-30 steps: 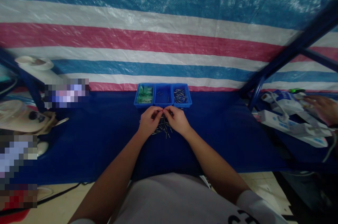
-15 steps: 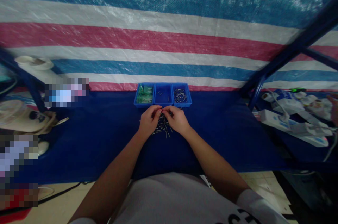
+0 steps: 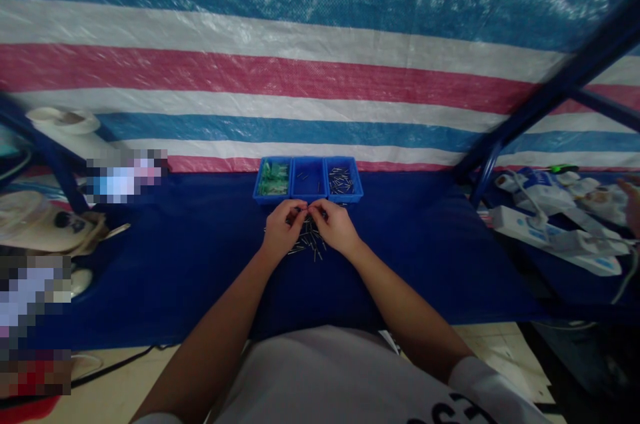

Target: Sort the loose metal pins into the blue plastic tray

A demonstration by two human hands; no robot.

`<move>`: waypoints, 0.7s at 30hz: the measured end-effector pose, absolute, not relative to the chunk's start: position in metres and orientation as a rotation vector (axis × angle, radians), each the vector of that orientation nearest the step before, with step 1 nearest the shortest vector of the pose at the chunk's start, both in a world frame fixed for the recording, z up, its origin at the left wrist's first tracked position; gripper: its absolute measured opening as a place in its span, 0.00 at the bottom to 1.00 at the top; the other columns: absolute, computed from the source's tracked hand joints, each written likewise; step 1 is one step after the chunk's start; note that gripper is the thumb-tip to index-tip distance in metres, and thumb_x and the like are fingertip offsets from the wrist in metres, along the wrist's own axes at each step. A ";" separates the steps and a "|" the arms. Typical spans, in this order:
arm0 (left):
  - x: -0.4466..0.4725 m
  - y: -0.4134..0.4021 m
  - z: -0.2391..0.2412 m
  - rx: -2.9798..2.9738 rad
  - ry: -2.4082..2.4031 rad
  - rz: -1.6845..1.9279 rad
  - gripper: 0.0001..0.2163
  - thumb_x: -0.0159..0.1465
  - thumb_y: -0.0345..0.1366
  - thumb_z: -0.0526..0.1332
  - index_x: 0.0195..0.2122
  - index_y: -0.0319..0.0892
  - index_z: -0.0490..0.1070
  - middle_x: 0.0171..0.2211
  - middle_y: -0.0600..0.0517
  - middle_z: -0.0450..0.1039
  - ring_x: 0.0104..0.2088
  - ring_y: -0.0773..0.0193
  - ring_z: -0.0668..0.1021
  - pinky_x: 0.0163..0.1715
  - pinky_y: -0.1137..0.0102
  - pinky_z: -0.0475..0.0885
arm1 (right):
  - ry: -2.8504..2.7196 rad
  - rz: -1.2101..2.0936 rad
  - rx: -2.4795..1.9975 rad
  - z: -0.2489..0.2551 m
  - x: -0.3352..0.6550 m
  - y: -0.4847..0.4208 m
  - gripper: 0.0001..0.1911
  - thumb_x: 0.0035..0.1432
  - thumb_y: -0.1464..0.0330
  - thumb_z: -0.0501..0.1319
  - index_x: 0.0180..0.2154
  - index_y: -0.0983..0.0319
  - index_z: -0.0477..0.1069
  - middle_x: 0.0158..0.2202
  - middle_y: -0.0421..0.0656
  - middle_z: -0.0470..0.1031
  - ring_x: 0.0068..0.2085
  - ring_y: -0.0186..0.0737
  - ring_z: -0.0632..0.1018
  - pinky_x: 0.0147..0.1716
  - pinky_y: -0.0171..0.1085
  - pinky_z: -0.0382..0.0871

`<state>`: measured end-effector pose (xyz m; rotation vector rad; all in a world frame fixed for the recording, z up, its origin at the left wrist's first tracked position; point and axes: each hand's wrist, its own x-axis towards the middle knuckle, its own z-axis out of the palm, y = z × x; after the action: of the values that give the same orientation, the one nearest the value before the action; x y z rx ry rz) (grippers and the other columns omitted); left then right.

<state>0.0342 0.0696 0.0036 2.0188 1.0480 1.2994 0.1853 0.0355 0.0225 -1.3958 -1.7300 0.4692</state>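
My left hand (image 3: 283, 227) and my right hand (image 3: 331, 224) meet at the fingertips, each closed in a pinch. Whatever sits between the fingers is too small to make out. Beneath them, a loose pile of thin dark metal pins (image 3: 311, 242) is spread on the blue surface, partly covered by the hands. Just beyond stand three joined blue bins. The left bin (image 3: 273, 198) contains green and clear small pieces (image 3: 275, 176). Only a few thin pieces lie in the middle bin (image 3: 309, 177). Many metal pins (image 3: 341, 181) fill the right bin (image 3: 345, 198).
A striped plastic sheet (image 3: 320, 71) hangs behind the blue table (image 3: 425, 257). To the right, a white power strip (image 3: 555, 244) lies by a blue metal frame (image 3: 530, 104). At the left are a white paper roll (image 3: 65, 124) and a beige container (image 3: 35, 221). Part of another person's hand (image 3: 631, 204) shows far right.
Both hands stay in the same place, with only a slight shift of the fingertips. The bins and the pile look the same.
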 end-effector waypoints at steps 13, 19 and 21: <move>0.033 0.072 0.001 2.069 1.121 1.290 0.07 0.64 0.36 0.57 0.40 0.42 0.72 0.35 0.51 0.76 0.33 0.66 0.78 0.36 0.70 0.73 | -1.728 0.462 -1.323 0.017 0.185 0.037 0.06 0.60 0.71 0.58 0.39 0.61 0.72 0.34 0.42 0.77 0.34 0.36 0.76 0.36 0.34 0.68; 0.033 0.070 0.003 2.034 1.097 1.295 0.09 0.62 0.36 0.59 0.43 0.42 0.70 0.34 0.52 0.75 0.29 0.69 0.76 0.30 0.73 0.73 | -1.738 0.439 -1.373 0.020 0.186 0.036 0.06 0.61 0.70 0.56 0.38 0.61 0.72 0.34 0.43 0.77 0.33 0.37 0.75 0.34 0.35 0.67; 0.033 0.069 0.005 2.034 1.084 1.308 0.08 0.62 0.35 0.60 0.42 0.41 0.70 0.34 0.52 0.75 0.27 0.70 0.75 0.29 0.74 0.72 | -1.739 0.428 -1.385 0.021 0.186 0.036 0.07 0.62 0.70 0.56 0.38 0.61 0.72 0.34 0.43 0.76 0.32 0.37 0.75 0.34 0.35 0.67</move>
<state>0.0331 0.0692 0.0046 2.0340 1.0839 1.3075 0.1861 0.0363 0.0209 -1.3855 -1.7387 0.4281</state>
